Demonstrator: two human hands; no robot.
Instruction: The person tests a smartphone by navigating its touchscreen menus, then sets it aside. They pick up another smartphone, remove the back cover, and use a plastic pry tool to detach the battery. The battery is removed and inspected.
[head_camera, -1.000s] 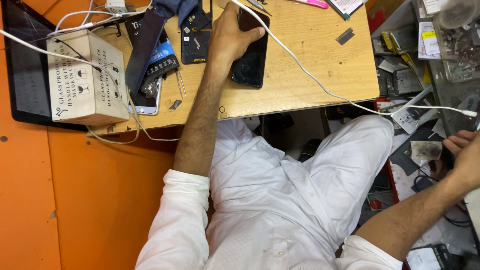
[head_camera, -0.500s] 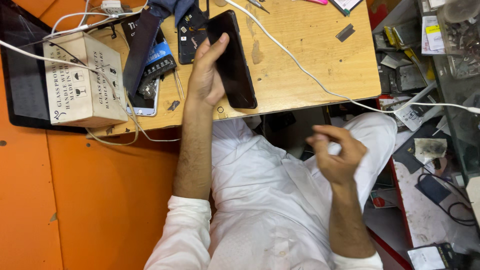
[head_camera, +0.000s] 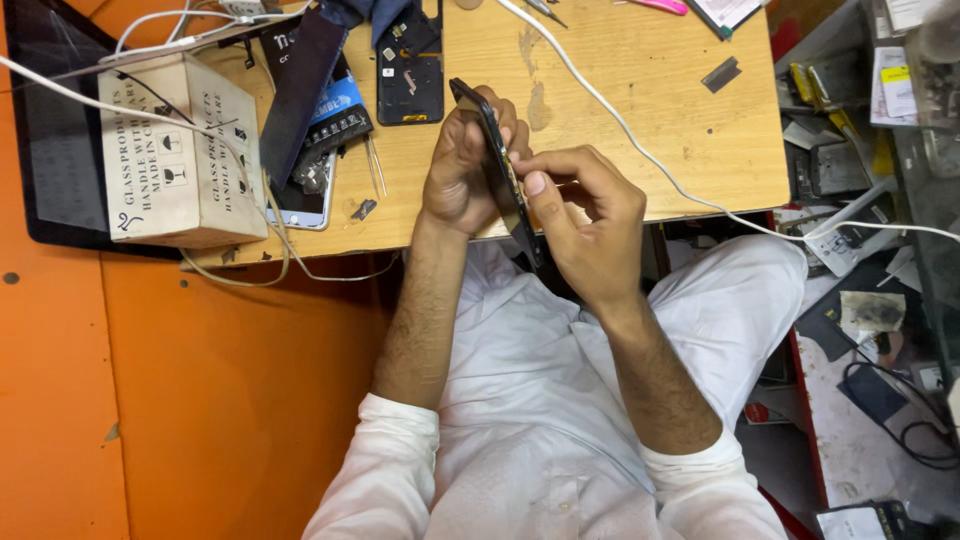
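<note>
A black phone (head_camera: 503, 175) is held on edge above the near side of the wooden table (head_camera: 640, 110). My left hand (head_camera: 462, 170) wraps around it from the left. My right hand (head_camera: 585, 215) meets it from the right, with thumb and fingertips pinched at its edge. Whether something small sits between those fingertips cannot be made out. Both forearms rise from white rolled sleeves over my lap.
A cardboard box (head_camera: 175, 150) stands at the table's left. Beside it lie a dark phone case (head_camera: 300, 85), an opened phone frame (head_camera: 408, 70) and a white phone (head_camera: 300, 205). A white cable (head_camera: 640, 150) crosses the table. Cluttered shelves (head_camera: 860, 150) fill the right; the floor is orange.
My left hand lifted the black phone off the table and turned it on edge. My right hand came up from the lower right and now pinches the phone's edge.
</note>
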